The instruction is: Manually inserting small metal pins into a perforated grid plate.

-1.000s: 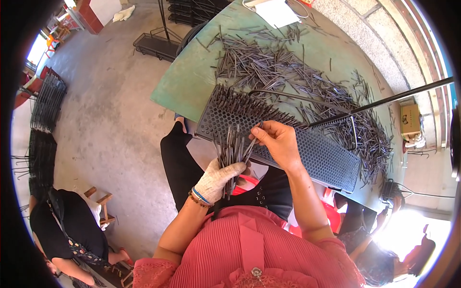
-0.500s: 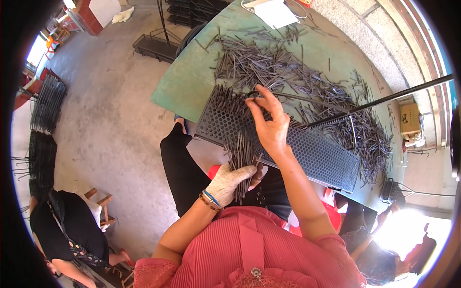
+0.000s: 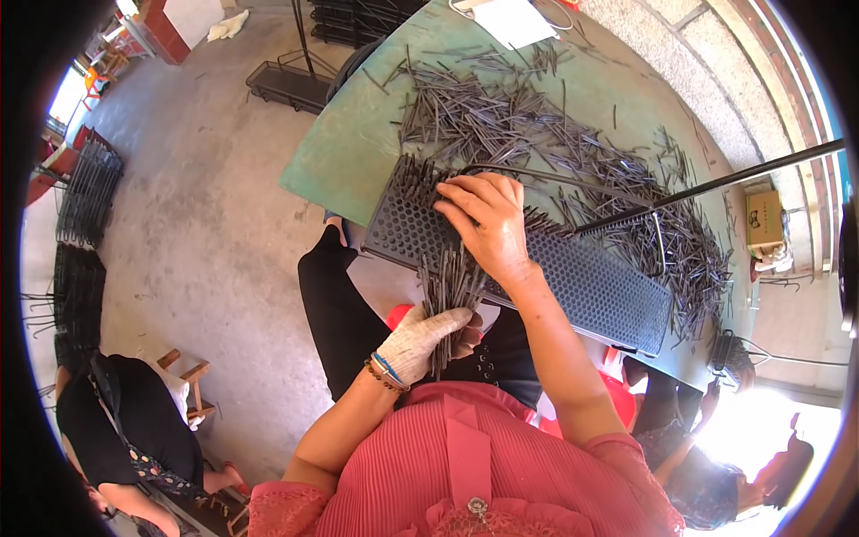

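My left hand (image 3: 413,345), in a whitish knit glove, is closed around a bundle of thin dark sticks (image 3: 447,279) that point up and away from me. A long black tray (image 3: 586,291) full of round holes lies slanting across the table's near edge. Dark sticks (image 3: 413,183) stand upright in its holes along the far side. Over the tray's left half, my bare right hand (image 3: 490,224) reaches in with fingers bent and thumb drawn close to them. Its fingertips are at the standing sticks; whatever they pinch is too small to make out.
Loose dark sticks (image 3: 501,116) heap on the green table (image 3: 335,166) beyond the tray. A black metal rod (image 3: 716,192) crosses from the right. White paper (image 3: 514,22) lies at the far edge. Co-workers sit at left (image 3: 134,430) and lower right (image 3: 689,474). Black racks (image 3: 85,197) stand left.
My right hand has lowered toward the tray and turned, its raised, spread fingers now bent down at the standing sticks. The left hand with its bundle has barely moved.
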The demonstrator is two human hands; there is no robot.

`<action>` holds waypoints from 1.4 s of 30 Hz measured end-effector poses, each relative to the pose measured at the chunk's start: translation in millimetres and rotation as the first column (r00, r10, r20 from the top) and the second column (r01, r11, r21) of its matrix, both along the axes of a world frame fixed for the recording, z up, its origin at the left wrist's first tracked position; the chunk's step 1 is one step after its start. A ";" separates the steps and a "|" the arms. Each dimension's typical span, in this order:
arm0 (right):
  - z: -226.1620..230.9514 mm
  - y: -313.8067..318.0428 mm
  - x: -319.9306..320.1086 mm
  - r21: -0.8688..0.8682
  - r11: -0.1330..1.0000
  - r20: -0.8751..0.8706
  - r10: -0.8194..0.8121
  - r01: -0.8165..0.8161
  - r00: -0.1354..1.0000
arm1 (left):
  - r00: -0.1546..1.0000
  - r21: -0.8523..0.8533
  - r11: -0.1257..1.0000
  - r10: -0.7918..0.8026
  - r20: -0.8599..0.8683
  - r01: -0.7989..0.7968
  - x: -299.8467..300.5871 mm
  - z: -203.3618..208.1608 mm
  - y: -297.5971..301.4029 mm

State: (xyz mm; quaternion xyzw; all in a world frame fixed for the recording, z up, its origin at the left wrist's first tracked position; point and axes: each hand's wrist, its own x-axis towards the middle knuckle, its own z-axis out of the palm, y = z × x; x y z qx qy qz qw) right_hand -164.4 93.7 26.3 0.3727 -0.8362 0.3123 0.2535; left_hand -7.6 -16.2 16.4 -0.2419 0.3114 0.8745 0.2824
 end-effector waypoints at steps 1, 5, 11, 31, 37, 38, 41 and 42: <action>1.1 2.0 -0.8 0.017 1.000 0.004 0.006 -0.006 1.000 | 1.000 -0.008 1.000 0.017 -0.011 -0.017 0.2 0.0 0.5; -1.2 -0.4 -1.4 0.038 0.999 0.084 -0.009 0.006 0.996 | 0.996 -0.011 0.999 0.040 -0.085 -0.042 -1.5 -0.6 4.5; 28.0 14.4 18.5 -0.195 0.974 0.501 -0.004 0.118 0.866 | 0.989 -0.030 0.996 0.078 -0.122 -0.082 1.1 -8.6 3.1; 17.5 43.1 6.5 -0.449 0.837 0.669 0.082 0.314 0.739 | 0.993 -0.062 0.997 0.043 -0.107 -0.050 -5.6 -0.4 9.3; 9.8 38.2 -1.3 -0.339 0.912 0.570 0.005 0.230 0.822 | 0.996 -0.067 0.995 0.065 -0.060 -0.069 -4.5 -1.5 8.3; 10.6 37.8 -1.4 -0.305 0.928 0.555 -0.011 0.216 0.832 | 0.997 -0.083 0.995 0.057 -0.055 -0.062 -4.5 -0.5 7.9; 13.9 38.3 2.7 -0.251 0.943 0.526 -0.057 0.219 0.849 | 0.998 -0.121 0.991 0.047 -0.045 -0.052 -4.6 2.0 6.5; 15.7 37.8 3.6 -0.251 0.943 0.526 -0.056 0.218 0.849 | 0.998 -0.143 0.989 0.043 -0.041 -0.049 -4.8 2.2 6.2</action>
